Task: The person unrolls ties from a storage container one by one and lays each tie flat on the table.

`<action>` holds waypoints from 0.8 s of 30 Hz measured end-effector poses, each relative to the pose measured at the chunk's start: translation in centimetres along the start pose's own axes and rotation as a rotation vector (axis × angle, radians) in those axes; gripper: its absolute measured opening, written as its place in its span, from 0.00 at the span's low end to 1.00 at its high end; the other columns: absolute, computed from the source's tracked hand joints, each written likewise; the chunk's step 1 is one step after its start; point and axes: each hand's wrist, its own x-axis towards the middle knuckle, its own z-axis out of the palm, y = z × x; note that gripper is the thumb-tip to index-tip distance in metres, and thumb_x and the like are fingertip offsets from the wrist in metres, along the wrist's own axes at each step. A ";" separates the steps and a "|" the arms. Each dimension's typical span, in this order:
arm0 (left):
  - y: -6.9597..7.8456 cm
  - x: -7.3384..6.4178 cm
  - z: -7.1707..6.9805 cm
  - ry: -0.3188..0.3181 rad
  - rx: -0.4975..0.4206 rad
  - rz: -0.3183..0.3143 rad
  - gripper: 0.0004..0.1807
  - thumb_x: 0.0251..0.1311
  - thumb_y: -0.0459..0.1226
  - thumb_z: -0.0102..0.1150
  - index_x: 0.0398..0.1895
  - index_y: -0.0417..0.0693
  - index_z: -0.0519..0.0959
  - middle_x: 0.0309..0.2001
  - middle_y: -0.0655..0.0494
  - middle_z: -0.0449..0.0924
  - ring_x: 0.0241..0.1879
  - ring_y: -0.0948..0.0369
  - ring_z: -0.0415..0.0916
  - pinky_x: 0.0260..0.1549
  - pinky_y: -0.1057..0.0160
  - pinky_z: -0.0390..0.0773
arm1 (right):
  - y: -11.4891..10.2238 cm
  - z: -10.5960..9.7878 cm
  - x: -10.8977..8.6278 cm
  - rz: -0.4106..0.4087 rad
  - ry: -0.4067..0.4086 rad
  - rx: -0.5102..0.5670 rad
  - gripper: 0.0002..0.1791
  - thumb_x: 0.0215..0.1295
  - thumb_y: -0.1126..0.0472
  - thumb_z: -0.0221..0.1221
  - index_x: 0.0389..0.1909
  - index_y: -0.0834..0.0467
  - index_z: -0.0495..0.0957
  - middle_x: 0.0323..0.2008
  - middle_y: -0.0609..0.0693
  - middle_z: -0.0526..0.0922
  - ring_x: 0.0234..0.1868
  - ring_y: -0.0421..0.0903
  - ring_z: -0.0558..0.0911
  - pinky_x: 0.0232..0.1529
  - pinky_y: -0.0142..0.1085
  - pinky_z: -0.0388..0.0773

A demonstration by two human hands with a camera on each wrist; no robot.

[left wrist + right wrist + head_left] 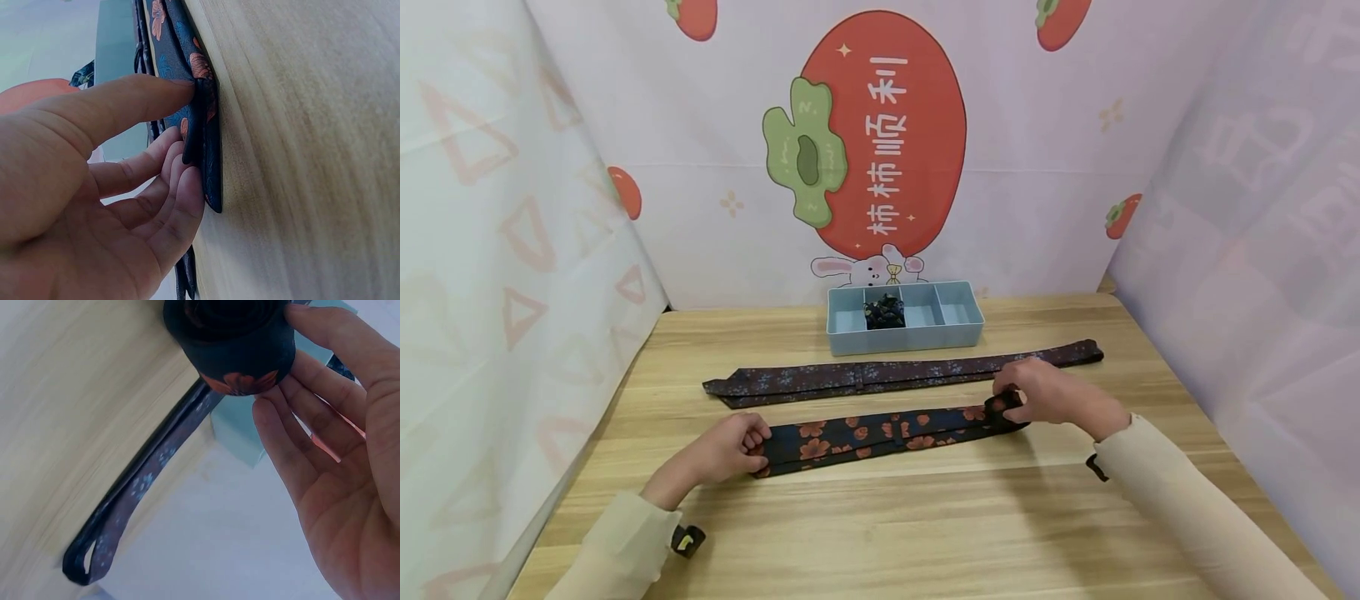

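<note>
A dark navy necktie point(850, 437) with orange flowers lies across the wooden table, its right end wound into a roll point(240, 359). My right hand point(1045, 393) holds that roll between thumb and fingers. At the tie's wide left end, my left hand point(726, 452) pinches the edge, thumb on one side and fingertips on the other, as the left wrist view shows. Behind it a second necktie point(805, 381), dark purple with small blue flowers, lies folded lengthwise. Its looped narrow end point(103, 550) shows in the right wrist view.
A light blue box point(910, 339) with several compartments stands at the back of the table point(880, 533). A rolled dark patterned tie point(883, 312) sits in its second compartment from the left. Printed white cloth point(715, 242) hangs behind and on both sides.
</note>
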 end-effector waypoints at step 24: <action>-0.2 0.0 -0.2 -0.010 -0.002 0.007 0.15 0.59 0.28 0.73 0.47 0.35 0.78 0.40 0.49 0.79 0.40 0.58 0.74 0.39 0.60 0.79 | 0.3 -1.9 -0.9 0.114 -0.056 -0.008 0.16 0.62 0.66 0.74 0.51 0.62 0.86 0.49 0.57 0.89 0.49 0.53 0.87 0.48 0.47 0.88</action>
